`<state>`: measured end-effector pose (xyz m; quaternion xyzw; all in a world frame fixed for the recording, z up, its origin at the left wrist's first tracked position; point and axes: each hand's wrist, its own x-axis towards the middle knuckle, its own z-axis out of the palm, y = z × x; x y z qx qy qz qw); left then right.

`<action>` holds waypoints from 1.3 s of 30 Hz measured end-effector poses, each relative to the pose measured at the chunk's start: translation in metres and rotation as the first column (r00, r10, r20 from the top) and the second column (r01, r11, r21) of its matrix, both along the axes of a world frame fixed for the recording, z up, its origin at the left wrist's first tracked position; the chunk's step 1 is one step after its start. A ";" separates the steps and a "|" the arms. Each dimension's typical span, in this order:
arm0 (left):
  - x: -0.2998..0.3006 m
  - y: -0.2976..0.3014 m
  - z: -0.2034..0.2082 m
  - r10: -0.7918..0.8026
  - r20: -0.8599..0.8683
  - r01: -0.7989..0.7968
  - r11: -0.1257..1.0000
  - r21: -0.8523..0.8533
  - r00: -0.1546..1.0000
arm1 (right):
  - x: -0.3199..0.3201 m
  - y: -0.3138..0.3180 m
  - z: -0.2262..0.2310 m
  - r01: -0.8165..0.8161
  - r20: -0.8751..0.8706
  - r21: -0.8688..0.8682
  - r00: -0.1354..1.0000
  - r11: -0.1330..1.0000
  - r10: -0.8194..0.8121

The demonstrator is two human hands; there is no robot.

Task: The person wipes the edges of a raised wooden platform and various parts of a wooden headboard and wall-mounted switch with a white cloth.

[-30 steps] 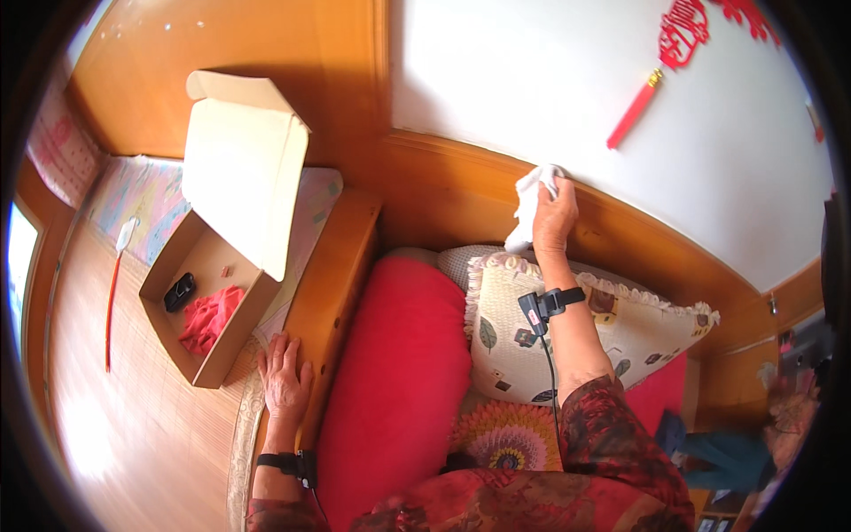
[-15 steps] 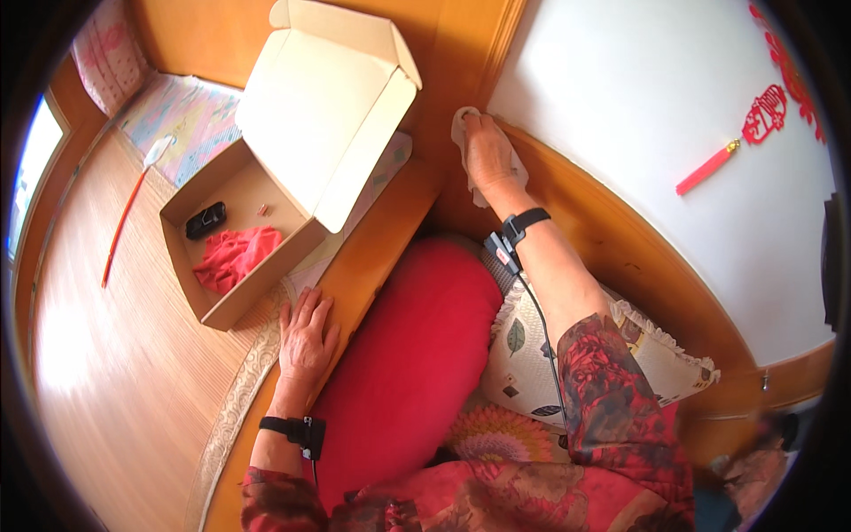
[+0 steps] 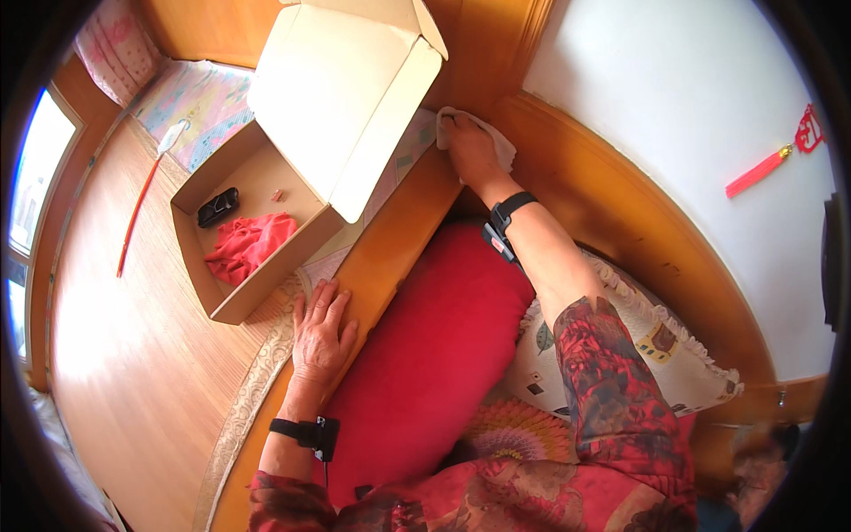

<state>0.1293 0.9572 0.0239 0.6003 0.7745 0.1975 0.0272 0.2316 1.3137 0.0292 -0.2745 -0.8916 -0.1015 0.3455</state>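
My right hand presses a white cloth against the far end of the wooden ledge, close to the corner by the wall panel. Its fingers are bent over the cloth, which spreads out past the hand on the right. Nearer to me, my left hand rests flat on the same ledge with fingers stretched and nothing in it. Just beyond it stands an open cardboard box. Inside lie a crumpled red cloth, a black object and a tiny reddish piece.
The raised box lid stands near my right hand. A red-handled swatter lies on the wood-grain surface at left. Below the ledge are a red cushion and a frilled patterned pillow. A red tassel hangs on the white wall.
My right hand has moved the white cloth from the wall-side wood panel leftward onto the end of the ledge. The view has shifted slightly; my left hand stays on the ledge.
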 end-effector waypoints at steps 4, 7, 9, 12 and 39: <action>0.003 0.004 0.003 -0.015 0.030 0.016 1.000 -0.018 0.999 | -0.018 0.005 -0.023 0.125 0.128 -0.075 0.985 0.989 -0.114; 0.003 0.005 0.002 -0.026 0.010 0.026 0.999 -0.020 1.000 | -0.020 0.012 -0.036 0.123 0.175 0.026 0.976 0.992 -0.125; 0.003 0.004 0.000 -0.041 0.007 0.041 0.999 -0.020 0.999 | -0.021 0.010 -0.040 0.091 0.189 0.052 0.977 0.995 -0.099; 0.000 0.001 -0.003 -0.035 -0.026 0.035 0.999 -0.005 0.999 | -0.024 -0.004 -0.035 0.105 0.222 0.227 0.962 0.968 -0.157; -0.004 0.000 -0.011 -0.061 -0.058 0.063 0.997 0.033 0.996 | 0.258 -0.052 0.125 0.084 0.044 -0.014 0.996 0.996 -0.084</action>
